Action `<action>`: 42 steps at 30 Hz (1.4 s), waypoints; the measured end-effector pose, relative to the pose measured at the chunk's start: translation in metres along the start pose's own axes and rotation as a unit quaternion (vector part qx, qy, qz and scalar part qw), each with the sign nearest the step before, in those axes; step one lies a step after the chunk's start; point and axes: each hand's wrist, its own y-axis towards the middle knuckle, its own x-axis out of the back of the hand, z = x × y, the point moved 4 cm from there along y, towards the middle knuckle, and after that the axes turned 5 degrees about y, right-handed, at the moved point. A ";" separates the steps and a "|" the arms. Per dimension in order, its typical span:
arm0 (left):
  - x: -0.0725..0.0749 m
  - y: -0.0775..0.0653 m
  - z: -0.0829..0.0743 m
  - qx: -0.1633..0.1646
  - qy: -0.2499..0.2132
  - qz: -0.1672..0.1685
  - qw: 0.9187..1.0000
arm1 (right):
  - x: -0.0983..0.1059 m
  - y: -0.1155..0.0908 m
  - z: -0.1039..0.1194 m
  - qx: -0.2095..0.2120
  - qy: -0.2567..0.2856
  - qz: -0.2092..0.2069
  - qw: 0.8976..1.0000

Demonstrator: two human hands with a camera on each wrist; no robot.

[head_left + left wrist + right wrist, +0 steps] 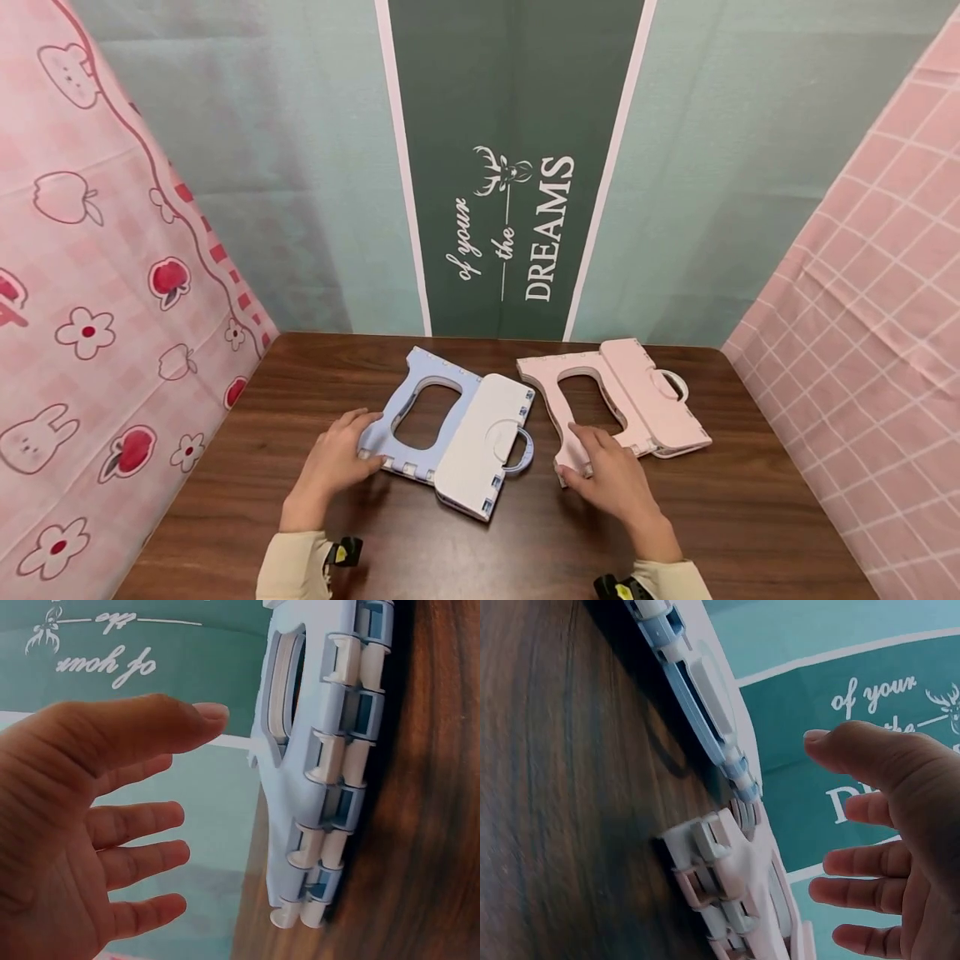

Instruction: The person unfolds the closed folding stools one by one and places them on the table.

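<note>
Two folded step stools lie flat on the table. The blue and white folding stool (461, 437) is left of centre, its small carry handle (522, 452) pointing right. By its left end hovers my left hand (337, 458), fingers spread and relaxed; the left wrist view shows its thumb (161, 731) apart from the stool's hinged edge (341, 757). The pink folding stool (570, 433) lies to the right, its handle (673, 385) at the far right side. Over its near left corner is my right hand (615, 479), fingers loosely extended, holding nothing.
The dark wooden table (420, 542) ends at a green curtain (517, 167) with white lettering. Pink patterned cloth (97, 292) hangs at the left, and pink checked cloth (885, 333) at the right. The two stools lie close together near the middle.
</note>
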 end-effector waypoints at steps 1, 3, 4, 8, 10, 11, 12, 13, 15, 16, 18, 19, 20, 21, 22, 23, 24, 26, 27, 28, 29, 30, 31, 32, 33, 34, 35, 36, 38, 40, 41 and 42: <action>-0.001 -0.001 0.001 0.001 -0.003 0.000 1.000 | -0.001 -0.001 0.002 -0.003 0.004 0.003 1.000; -0.002 -0.002 0.004 0.006 -0.009 0.000 1.000 | -0.004 -0.003 0.004 -0.005 0.016 0.005 1.000; -0.003 -0.003 0.006 0.009 -0.013 0.000 1.000 | -0.006 -0.003 0.005 -0.006 0.021 0.007 1.000; -0.003 -0.005 0.013 0.017 -0.018 0.009 1.000 | -0.012 -0.006 0.009 -0.021 0.043 0.017 0.999; -0.003 -0.006 0.016 0.019 -0.019 0.013 1.000 | -0.015 -0.007 0.012 -0.040 0.050 0.031 0.997; -0.004 -0.006 0.017 0.020 -0.018 0.014 1.000 | -0.017 -0.007 0.013 -0.049 0.057 0.039 0.996; -0.004 -0.006 0.019 0.020 -0.018 0.014 1.000 | -0.019 -0.007 0.014 -0.056 0.063 0.047 0.995; -0.004 -0.006 0.020 0.021 -0.016 0.014 1.000 | -0.021 -0.007 0.016 -0.062 0.069 0.054 0.994; -0.004 -0.007 0.022 0.023 -0.016 0.014 1.000 | -0.025 -0.006 0.019 -0.071 0.083 0.064 0.992; -0.005 -0.007 0.024 0.024 -0.016 0.015 0.999 | -0.028 -0.006 0.020 -0.074 0.092 0.067 0.991; -0.006 -0.006 0.026 0.026 -0.014 0.020 0.999 | -0.032 -0.006 0.024 -0.074 0.108 0.062 0.990; -0.007 -0.006 0.027 0.028 -0.014 0.024 0.999 | -0.035 -0.006 0.025 -0.074 0.115 0.055 0.989; -0.008 -0.006 0.027 0.031 -0.012 0.028 0.999 | -0.037 -0.006 0.027 -0.072 0.124 0.049 0.988; -0.009 -0.006 0.028 0.034 -0.011 0.031 0.999 | -0.039 -0.006 0.029 -0.069 0.132 0.041 0.988; -0.010 -0.006 0.029 0.037 -0.009 0.034 0.999 | -0.042 -0.007 0.031 -0.068 0.140 0.034 0.987; -0.011 -0.006 0.030 0.039 -0.007 0.036 0.999 | -0.044 -0.007 0.033 -0.067 0.144 0.027 0.987; -0.012 -0.006 0.030 0.042 -0.005 0.037 0.998 | -0.046 -0.007 0.035 -0.069 0.146 0.022 0.987; -0.013 -0.006 0.031 0.047 -0.002 0.040 0.998 | -0.049 -0.008 0.037 -0.077 0.146 0.018 0.986; -0.013 -0.006 0.032 0.049 -0.002 0.041 0.998 | -0.051 -0.009 0.038 -0.085 0.145 0.019 0.986; -0.014 -0.005 0.033 0.050 -0.002 0.042 0.998 | -0.052 -0.009 0.039 -0.095 0.146 0.020 0.985; -0.015 -0.005 0.034 0.052 -0.002 0.044 0.998 | -0.053 -0.010 0.039 -0.105 0.146 0.023 0.983; -0.016 -0.005 0.035 0.054 -0.002 0.045 0.998 | -0.054 -0.010 0.040 -0.115 0.147 0.026 0.982; -0.016 -0.005 0.036 0.057 -0.003 0.048 0.997 | -0.055 -0.011 0.040 -0.126 0.147 0.029 0.981; -0.016 -0.005 0.037 0.059 -0.004 0.049 0.997 | -0.056 -0.011 0.040 -0.134 0.149 0.033 0.979; -0.017 -0.004 0.037 0.061 -0.004 0.051 0.997 | -0.056 -0.012 0.040 -0.141 0.150 0.037 0.978; -0.017 -0.004 0.038 0.063 -0.004 0.052 0.997 | -0.057 -0.012 0.040 -0.146 0.151 0.042 0.977; -0.018 -0.004 0.039 0.065 -0.004 0.054 0.996 | -0.059 -0.013 0.040 -0.151 0.151 0.046 0.976; -0.018 -0.003 0.040 0.066 -0.003 0.055 0.996 | -0.060 -0.013 0.040 -0.155 0.153 0.050 0.975; -0.019 -0.002 0.041 0.067 -0.001 0.057 0.996 | -0.062 -0.014 0.040 -0.164 0.160 0.058 0.972; -0.021 -0.001 0.042 0.066 0.000 0.059 0.996 | -0.065 -0.015 0.040 -0.180 0.172 0.067 0.966; -0.021 -0.001 0.042 0.065 0.000 0.061 0.996 | -0.067 -0.015 0.041 -0.187 0.179 0.070 0.963; -0.022 0.000 0.042 0.064 -0.001 0.062 0.996 | -0.068 -0.015 0.041 -0.194 0.185 0.073 0.961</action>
